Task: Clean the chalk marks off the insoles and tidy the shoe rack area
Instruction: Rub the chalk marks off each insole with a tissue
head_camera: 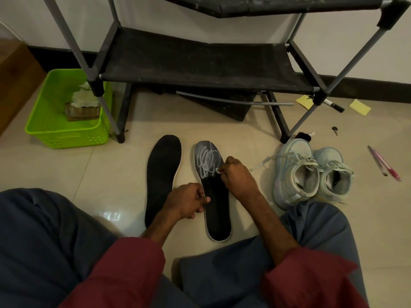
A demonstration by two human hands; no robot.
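Two black insoles lie side by side on the tiled floor in front of me. The left insole (163, 174) shows no marks. The right insole (216, 210) carries white chalk scribbles (208, 162) on its toe half. My right hand (238, 180) pinches a small white piece, apparently chalk (218, 171), with its tip on the scribbles. My left hand (189, 201) presses the right insole's left edge with fingers curled and the thumb on top.
A black shoe rack (200, 63) stands just beyond the insoles. A green basket (55, 127) with tissues sits at the left. Pale blue sneakers (311, 172) are at the right, with pens (384, 163), a marker (333, 105), yellow sticky notes (360, 106) and a key (334, 130) scattered beyond.
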